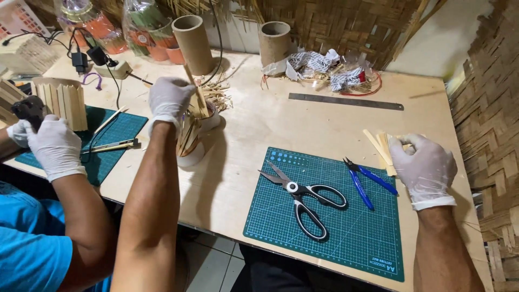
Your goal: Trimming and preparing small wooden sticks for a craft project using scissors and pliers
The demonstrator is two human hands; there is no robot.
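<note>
Left hand (168,98) gripping bamboo strip (195,92) over white cup (195,141) on bench (254,121). Right hand (424,165) pinching bamboo slats (383,148) beside cutting mat (330,213), near blue pliers (367,181) and scissors (305,197).

Pretty rustic workshop corner: a pale plywood table (324,130) runs the width of the space, with woven bamboo mat walls (346,24) behind it and along the right side (494,108). Off-white plain wall patch (443,43) at the back right corner, light tiled floor (211,267) underneath.
</note>
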